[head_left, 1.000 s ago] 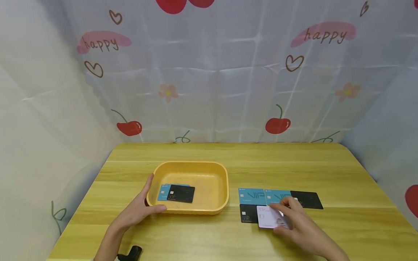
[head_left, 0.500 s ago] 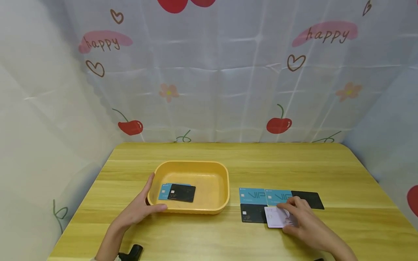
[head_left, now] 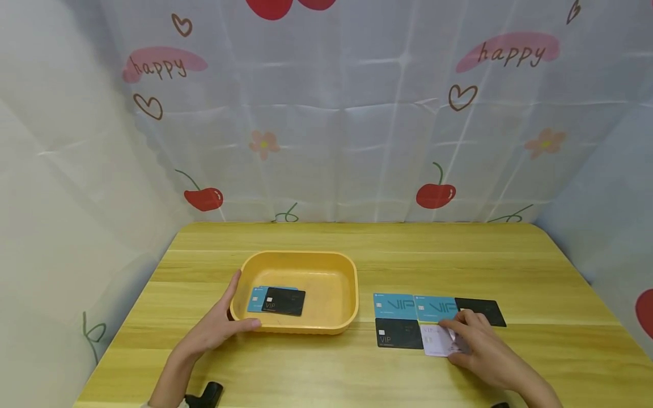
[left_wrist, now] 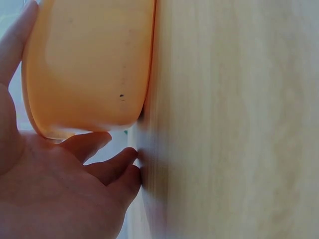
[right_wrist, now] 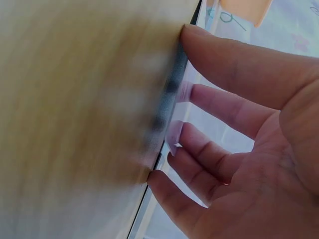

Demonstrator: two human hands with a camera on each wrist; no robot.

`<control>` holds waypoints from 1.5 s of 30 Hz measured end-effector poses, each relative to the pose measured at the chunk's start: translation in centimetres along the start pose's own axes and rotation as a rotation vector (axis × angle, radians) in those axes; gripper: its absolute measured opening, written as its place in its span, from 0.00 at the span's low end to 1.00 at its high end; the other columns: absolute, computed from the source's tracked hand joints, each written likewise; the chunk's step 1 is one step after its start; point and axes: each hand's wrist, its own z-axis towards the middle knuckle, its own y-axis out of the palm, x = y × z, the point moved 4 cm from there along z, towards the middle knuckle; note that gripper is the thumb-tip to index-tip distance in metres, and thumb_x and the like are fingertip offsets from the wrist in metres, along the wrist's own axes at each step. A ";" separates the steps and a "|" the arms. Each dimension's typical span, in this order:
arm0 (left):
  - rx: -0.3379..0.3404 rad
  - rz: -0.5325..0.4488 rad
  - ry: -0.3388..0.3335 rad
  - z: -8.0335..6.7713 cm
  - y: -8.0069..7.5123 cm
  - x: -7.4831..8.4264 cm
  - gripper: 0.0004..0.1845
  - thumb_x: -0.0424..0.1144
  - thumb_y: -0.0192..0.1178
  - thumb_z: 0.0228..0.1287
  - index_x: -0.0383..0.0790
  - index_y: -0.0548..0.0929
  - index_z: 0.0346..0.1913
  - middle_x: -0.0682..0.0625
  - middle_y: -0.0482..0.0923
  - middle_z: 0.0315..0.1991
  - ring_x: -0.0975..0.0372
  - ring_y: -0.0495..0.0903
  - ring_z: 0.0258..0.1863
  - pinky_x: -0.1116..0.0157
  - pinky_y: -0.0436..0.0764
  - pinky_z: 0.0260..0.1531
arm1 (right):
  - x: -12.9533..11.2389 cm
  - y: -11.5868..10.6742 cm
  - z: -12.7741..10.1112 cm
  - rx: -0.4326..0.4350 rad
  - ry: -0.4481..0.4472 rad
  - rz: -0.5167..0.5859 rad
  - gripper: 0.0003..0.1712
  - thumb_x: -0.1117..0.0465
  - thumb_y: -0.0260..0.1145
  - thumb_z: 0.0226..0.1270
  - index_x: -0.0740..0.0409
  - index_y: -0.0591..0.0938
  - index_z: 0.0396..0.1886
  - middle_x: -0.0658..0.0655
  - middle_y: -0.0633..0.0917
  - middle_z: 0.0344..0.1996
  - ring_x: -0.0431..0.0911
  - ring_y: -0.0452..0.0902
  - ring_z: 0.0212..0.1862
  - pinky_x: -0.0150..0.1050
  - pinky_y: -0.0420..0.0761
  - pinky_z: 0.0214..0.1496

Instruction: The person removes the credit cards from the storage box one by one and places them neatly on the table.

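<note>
The right hand (head_left: 479, 345) had slid the pale card (head_left: 435, 340) toward 3 o'clock on the desk (head_left: 357, 374), its fingers lying flat on it. The card now lay just beside the black card (head_left: 398, 333). The left hand (head_left: 216, 328) kept gripping the yellow tray (head_left: 352, 283) at its 8 o'clock corner.

Staged tabletop booth, not a lived-in room. A light wooden table (head_left: 357, 238) stands boxed in on three sides by a hung plastic sheet (head_left: 326, 124) printed with cherries, hearts, flowers and the word "happy"; fold creases show across it. On the table: a yellow plastic tray (head_left: 326, 328) and a few VIP cards (head_left: 408, 309).
</note>
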 end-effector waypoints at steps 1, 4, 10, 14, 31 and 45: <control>0.000 0.002 -0.001 0.0 0.0 0.0 0.60 0.44 0.68 0.63 0.54 0.28 0.79 0.40 0.29 0.78 0.44 0.60 0.70 0.48 0.65 0.62 | 0.0 0.0 0.0 -0.001 -0.002 -0.003 0.30 0.59 0.80 0.50 0.58 0.84 0.55 0.49 0.72 0.42 0.48 0.62 0.46 0.49 0.68 0.47; 0.001 0.006 0.000 0.0 0.0 0.0 0.60 0.44 0.68 0.63 0.55 0.28 0.79 0.40 0.28 0.78 0.44 0.60 0.70 0.47 0.65 0.62 | 0.1 0.0 0.0 -0.008 -0.002 -0.002 0.30 0.59 0.79 0.51 0.58 0.83 0.56 0.49 0.72 0.42 0.48 0.61 0.45 0.49 0.67 0.47; 0.003 0.002 0.008 0.0 0.0 0.0 0.61 0.43 0.68 0.63 0.56 0.28 0.79 0.40 0.30 0.78 0.45 0.63 0.68 0.50 0.67 0.61 | 0.2 0.1 0.0 -0.009 0.001 0.011 0.29 0.60 0.78 0.53 0.58 0.83 0.57 0.50 0.72 0.43 0.48 0.60 0.44 0.47 0.65 0.45; 0.002 -0.010 0.011 0.1 0.0 0.0 0.61 0.43 0.68 0.63 0.55 0.27 0.79 0.39 0.32 0.78 0.45 0.64 0.68 0.50 0.67 0.61 | 0.2 0.0 0.0 0.015 -0.014 0.006 0.28 0.61 0.78 0.54 0.57 0.83 0.57 0.50 0.72 0.43 0.48 0.60 0.45 0.47 0.65 0.45; 0.001 0.000 0.017 -0.2 0.0 0.6 0.61 0.42 0.69 0.62 0.54 0.28 0.79 0.39 0.31 0.78 0.45 0.63 0.69 0.50 0.67 0.61 | 0.1 0.0 0.1 0.061 -0.020 -0.028 0.28 0.60 0.78 0.54 0.57 0.82 0.57 0.52 0.72 0.44 0.49 0.61 0.45 0.47 0.65 0.45; -0.006 0.013 0.005 0.0 0.0 0.3 0.61 0.43 0.68 0.63 0.55 0.27 0.78 0.39 0.30 0.78 0.44 0.62 0.69 0.54 0.69 0.60 | 0.3 0.3 0.1 0.064 -0.003 -0.033 0.36 0.57 0.78 0.55 0.58 0.77 0.64 0.50 0.71 0.42 0.46 0.61 0.42 0.43 0.64 0.43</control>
